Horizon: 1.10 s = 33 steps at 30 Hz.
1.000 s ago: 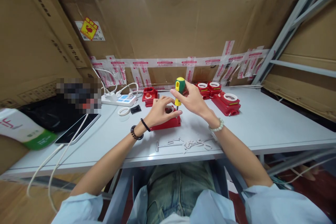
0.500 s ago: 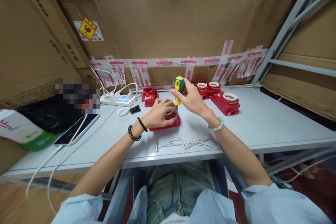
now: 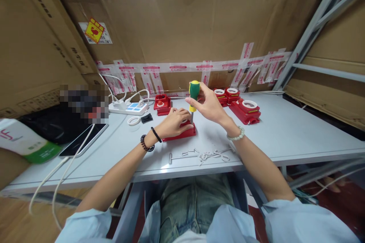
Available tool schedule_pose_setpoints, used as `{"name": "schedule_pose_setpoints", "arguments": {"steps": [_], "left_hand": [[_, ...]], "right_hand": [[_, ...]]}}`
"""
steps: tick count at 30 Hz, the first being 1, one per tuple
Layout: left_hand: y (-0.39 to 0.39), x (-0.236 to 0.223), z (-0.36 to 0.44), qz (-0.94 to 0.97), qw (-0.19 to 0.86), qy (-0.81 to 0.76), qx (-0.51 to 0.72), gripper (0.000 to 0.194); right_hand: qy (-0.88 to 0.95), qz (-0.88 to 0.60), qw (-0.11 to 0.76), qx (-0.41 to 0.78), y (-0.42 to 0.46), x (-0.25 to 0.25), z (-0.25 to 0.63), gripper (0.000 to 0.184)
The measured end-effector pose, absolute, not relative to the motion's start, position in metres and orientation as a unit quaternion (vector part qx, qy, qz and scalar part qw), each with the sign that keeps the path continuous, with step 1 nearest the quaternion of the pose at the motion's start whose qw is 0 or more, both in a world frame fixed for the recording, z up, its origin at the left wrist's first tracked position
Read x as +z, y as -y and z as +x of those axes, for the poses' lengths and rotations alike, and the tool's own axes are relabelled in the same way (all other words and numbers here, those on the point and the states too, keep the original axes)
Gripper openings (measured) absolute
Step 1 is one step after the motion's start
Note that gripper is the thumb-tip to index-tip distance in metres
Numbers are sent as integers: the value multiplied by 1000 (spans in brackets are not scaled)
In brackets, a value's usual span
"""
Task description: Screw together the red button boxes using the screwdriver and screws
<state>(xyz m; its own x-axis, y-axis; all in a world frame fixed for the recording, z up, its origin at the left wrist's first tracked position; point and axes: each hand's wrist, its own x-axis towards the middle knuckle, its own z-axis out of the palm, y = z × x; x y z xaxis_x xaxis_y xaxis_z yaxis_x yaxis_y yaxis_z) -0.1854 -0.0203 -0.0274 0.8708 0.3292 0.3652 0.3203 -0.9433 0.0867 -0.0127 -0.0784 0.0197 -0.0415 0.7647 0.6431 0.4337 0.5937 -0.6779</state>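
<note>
A red plastic block (image 3: 185,133) with a white ring on top lies on the grey table (image 3: 285,133) in front of me. My left hand (image 3: 172,123) is curled over it and holds it down. My right hand (image 3: 208,104) grips the green and yellow handle of a screwdriver (image 3: 194,93). The screwdriver stands upright with its shaft pointing down at the block's right end. Loose screws and a T-shaped key (image 3: 182,156) lie near the table's front edge, beside a tangle of white cord (image 3: 211,155).
More red blocks (image 3: 245,108) stand at the back right and one (image 3: 162,104) at the back left. A white ring (image 3: 134,120), a small black piece (image 3: 146,118), a power strip (image 3: 127,108) and a tablet (image 3: 84,138) with cables lie to the left. Cardboard walls surround the table.
My left hand has closed down flatter over the red block. My right hand has lifted the screwdriver handle slightly and turned it; the block has not moved.
</note>
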Motion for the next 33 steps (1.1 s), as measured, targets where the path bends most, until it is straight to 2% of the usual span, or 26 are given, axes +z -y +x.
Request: {"name": "schedule_pose_setpoints", "arguments": {"steps": [9, 15, 27, 33], "left_hand": [[20, -29, -184, 962, 23, -164, 218, 25], [23, -33, -182, 962, 19, -169, 214, 23], [30, -38, -172, 960, -140, -156, 187, 32], [29, -42, -174, 955, -149, -154, 205, 35]], "right_hand": [[683, -426, 576, 143, 76, 18, -13, 41], [664, -424, 595, 159, 74, 23, -8, 46], [650, -427, 614, 133, 71, 23, -1, 46], [651, -421, 623, 105, 69, 22, 0, 46]]}}
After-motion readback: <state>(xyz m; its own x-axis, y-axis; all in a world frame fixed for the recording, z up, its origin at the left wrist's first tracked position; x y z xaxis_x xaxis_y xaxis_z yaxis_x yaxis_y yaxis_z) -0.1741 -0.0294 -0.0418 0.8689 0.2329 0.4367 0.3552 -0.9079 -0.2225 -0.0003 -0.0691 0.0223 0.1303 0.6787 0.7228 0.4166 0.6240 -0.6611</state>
